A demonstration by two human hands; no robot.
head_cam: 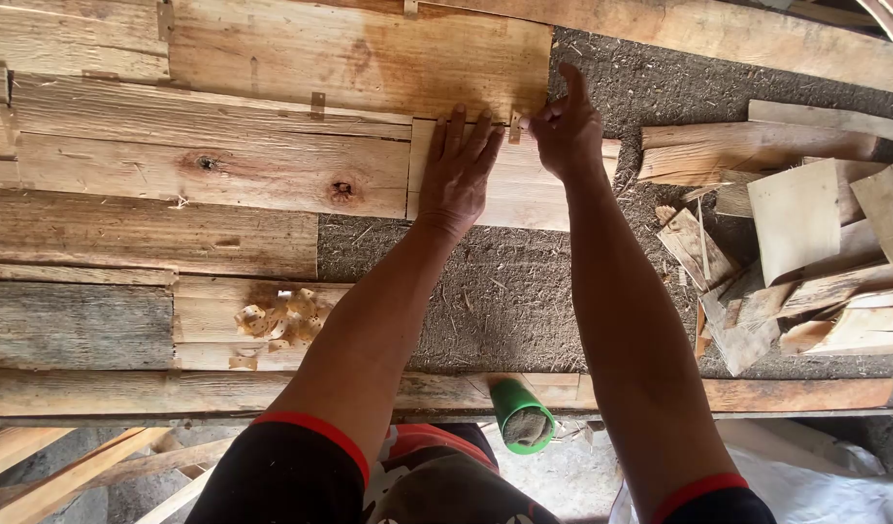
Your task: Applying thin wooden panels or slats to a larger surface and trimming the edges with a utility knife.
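Observation:
My left hand lies flat, fingers together, on a short pale wooden board laid against other planks. My right hand is at the board's upper edge, fingers pinched on a small metal connector plate at the seam with the larger plank above. Whether the plate is gripped or just pressed I cannot tell for sure.
Rough planks cover the left side. A heap of small perforated metal plates lies on a plank at lower left. Offcut wood scraps pile up at right. A green cup rests on the near beam. Dark sawdust-strewn ground shows between.

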